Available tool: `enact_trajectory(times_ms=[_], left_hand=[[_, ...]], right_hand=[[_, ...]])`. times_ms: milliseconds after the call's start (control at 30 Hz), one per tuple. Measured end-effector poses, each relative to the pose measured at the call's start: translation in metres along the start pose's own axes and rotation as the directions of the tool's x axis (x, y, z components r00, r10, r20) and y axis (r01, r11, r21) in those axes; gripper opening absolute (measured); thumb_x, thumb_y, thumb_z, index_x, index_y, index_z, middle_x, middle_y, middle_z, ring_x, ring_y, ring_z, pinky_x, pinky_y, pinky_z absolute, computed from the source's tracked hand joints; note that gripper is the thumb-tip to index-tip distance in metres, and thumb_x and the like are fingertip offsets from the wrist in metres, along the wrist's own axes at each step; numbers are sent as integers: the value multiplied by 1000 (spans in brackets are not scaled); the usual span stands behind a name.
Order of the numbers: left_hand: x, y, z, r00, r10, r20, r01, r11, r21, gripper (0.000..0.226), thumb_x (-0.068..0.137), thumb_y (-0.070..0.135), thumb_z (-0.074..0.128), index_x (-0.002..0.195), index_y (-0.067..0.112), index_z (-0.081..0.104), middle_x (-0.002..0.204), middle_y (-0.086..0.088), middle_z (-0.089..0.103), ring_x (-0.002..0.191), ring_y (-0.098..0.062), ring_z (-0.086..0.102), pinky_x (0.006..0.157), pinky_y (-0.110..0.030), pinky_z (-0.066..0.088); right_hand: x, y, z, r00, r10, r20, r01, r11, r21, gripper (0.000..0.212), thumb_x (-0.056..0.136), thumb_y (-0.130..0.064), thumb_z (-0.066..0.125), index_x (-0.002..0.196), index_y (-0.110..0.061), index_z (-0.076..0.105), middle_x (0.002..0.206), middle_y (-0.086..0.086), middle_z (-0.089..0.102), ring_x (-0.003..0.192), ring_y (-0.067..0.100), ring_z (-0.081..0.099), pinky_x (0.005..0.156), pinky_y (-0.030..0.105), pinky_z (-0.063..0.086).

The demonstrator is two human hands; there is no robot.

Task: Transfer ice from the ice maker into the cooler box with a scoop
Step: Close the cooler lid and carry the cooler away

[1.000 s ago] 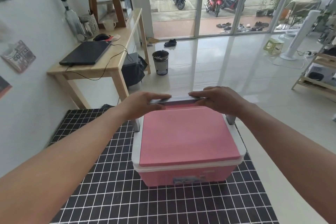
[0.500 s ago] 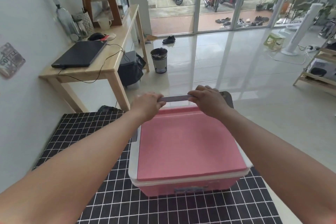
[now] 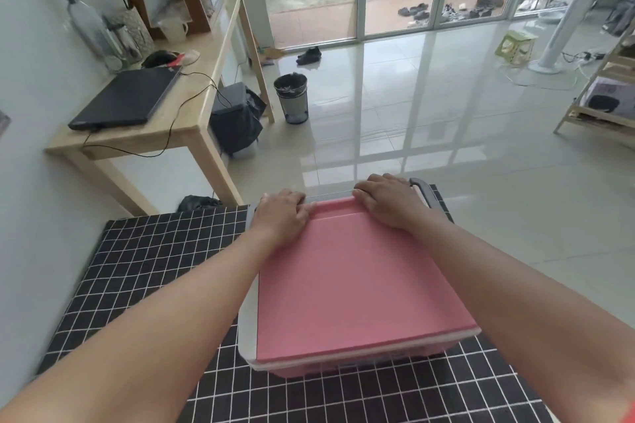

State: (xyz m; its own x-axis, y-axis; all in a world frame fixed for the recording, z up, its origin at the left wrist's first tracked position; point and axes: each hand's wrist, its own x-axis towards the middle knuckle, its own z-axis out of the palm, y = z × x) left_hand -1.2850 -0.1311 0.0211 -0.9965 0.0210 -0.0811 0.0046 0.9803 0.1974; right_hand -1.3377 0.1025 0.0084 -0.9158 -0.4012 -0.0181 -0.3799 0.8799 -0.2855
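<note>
A pink cooler box [image 3: 354,282] with a white rim stands with its lid down on a black grid-pattern mat [image 3: 144,288]. Its grey handle [image 3: 427,194] lies low along the far edge of the lid. My left hand [image 3: 281,215] curls over the handle's left part, and my right hand [image 3: 386,203] curls over its right part, with the fingertips hidden behind the far edge. No ice maker or scoop is in view.
A wooden desk [image 3: 192,129] with a black laptop [image 3: 127,98] and cables stands to the left against the wall. A small bin [image 3: 291,98] and a dark bag [image 3: 237,118] sit on the glossy tiled floor beyond. A wooden shelf [image 3: 604,106] is at the right.
The handle has swung from above the lid down and back to the cooler's far edge, with both hands following it. The view has tilted downward and the cooler looks closer.
</note>
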Motion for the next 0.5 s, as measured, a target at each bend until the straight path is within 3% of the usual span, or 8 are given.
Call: enact_trajectory(times_ms=[133,233,300,367,433,500], left_hand=[[1,-1,6,1000,19,-3,-19,999,-30,52,98,54,35,131,19,55,130,-6,57,120,-30,51,108,-43,33],[-2,-3,7,999,22,-23,-21,999,43,53,97,55,33,130,20,55,129,-6,57,120,-31,50,109,-45,31],[-7,-8,9,994,-55,-95,66,991,113,54,96,57,31,123,19,59,127,-7,57,122,-29,47,109,-51,27],[-17,-14,14,960,-231,-161,243,968,58,62,94,62,28,125,17,57,134,-11,51,130,-32,39,110,-54,24],[-26,-18,20,930,-339,-145,330,941,-77,72,93,65,27,140,13,45,147,-17,38,137,-34,30,113,-52,23],[-29,-20,24,938,-320,-134,303,944,-135,79,93,66,27,148,10,32,155,-18,26,142,-34,23,116,-47,21]], right_hand=[[-2,0,-1,1000,-4,1,4,1000,9,40,98,-50,30,119,-34,60,120,-3,56,116,24,48,99,42,34],[-3,-2,-4,1000,17,20,-17,1000,-21,43,97,-52,30,121,-32,59,124,-1,55,118,25,46,101,42,35],[-7,3,-5,997,77,1,-76,989,-124,51,95,-57,28,125,-27,56,128,4,53,122,28,43,105,43,31],[-16,12,-5,983,177,-50,-184,956,-227,61,93,-61,25,132,-22,51,137,11,46,131,31,35,111,47,22],[-27,24,-5,961,260,-97,-276,936,-218,65,93,-61,25,139,-20,44,148,14,35,141,30,23,115,47,14],[-34,32,-4,953,287,-96,-298,947,-122,67,94,-61,24,144,-19,37,154,12,27,144,27,18,117,44,14]])
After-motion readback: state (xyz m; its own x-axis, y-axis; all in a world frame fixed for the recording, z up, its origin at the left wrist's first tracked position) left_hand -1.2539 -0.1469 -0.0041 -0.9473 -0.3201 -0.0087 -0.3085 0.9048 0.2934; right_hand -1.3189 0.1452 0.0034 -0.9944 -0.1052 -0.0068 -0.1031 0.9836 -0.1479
